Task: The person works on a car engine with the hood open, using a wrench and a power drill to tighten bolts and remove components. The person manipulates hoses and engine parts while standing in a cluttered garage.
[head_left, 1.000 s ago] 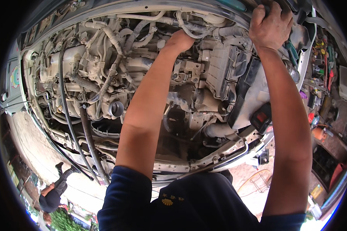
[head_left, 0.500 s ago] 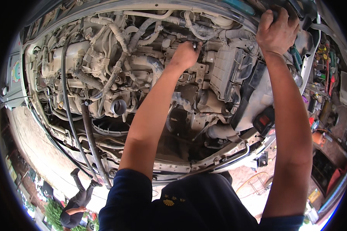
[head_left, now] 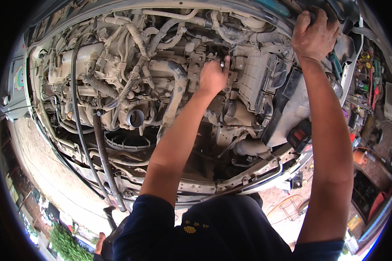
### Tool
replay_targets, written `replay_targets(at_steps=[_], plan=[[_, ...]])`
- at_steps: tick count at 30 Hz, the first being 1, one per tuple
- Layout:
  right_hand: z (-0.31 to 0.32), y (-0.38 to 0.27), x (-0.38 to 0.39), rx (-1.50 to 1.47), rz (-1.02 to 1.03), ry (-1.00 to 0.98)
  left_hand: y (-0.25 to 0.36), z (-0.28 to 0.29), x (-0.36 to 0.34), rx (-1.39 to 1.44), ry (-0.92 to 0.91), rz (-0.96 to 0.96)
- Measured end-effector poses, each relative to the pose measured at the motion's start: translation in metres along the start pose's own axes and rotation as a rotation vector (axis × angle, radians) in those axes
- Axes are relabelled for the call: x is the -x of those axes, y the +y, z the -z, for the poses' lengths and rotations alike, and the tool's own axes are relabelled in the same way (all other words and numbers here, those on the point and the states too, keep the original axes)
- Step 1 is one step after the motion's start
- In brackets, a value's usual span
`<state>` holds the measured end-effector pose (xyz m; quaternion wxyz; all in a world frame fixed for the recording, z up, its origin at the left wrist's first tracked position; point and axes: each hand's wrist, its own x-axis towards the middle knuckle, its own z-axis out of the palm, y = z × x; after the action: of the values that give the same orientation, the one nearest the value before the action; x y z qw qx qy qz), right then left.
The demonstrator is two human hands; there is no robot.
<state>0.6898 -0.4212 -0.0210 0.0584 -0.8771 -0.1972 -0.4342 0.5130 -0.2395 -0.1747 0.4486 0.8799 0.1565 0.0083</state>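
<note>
Left hand [head_left: 213,79]: fingers bent in over the dusty engine [head_left: 83,61], just left of the ribbed box [head_left: 253,75]; a small shiny round bit shows at them, what it is unclear. Cannot tell if they grasp anything. Right hand [head_left: 314,37], beyond the box and to its right: fingers curled over a dark car edge; gripping or resting, cannot tell. Engine mostly left of box. Thick hose [head_left: 177,82] also left. Black-and-red block [head_left: 298,135] nearer the person, right of box. Long bar [head_left: 105,158] well left.
</note>
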Motion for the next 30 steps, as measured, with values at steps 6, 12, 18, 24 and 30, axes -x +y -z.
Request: replay_targets(at_steps=[6,12,18,24,30], plan=[[0.020,-0.027,-0.009,-0.027,-0.056,-0.023,-0.002,0.004,-0.062,-0.001,-0.118,-0.012],[0.022,-0.026,-0.010,-0.030,-0.031,0.012,0.015,0.019,-0.101,0.504,-0.468,0.319],[0.020,-0.029,-0.011,-0.054,-0.064,-0.007,0.007,0.010,-0.090,-0.233,-0.263,-0.158],[0.024,-0.032,-0.012,-0.060,-0.017,0.004,-0.005,0.004,-0.103,-0.243,-0.248,-0.073],[0.020,-0.029,-0.009,-0.034,-0.030,0.014,-0.013,0.018,-0.058,-0.035,-0.158,-0.020]])
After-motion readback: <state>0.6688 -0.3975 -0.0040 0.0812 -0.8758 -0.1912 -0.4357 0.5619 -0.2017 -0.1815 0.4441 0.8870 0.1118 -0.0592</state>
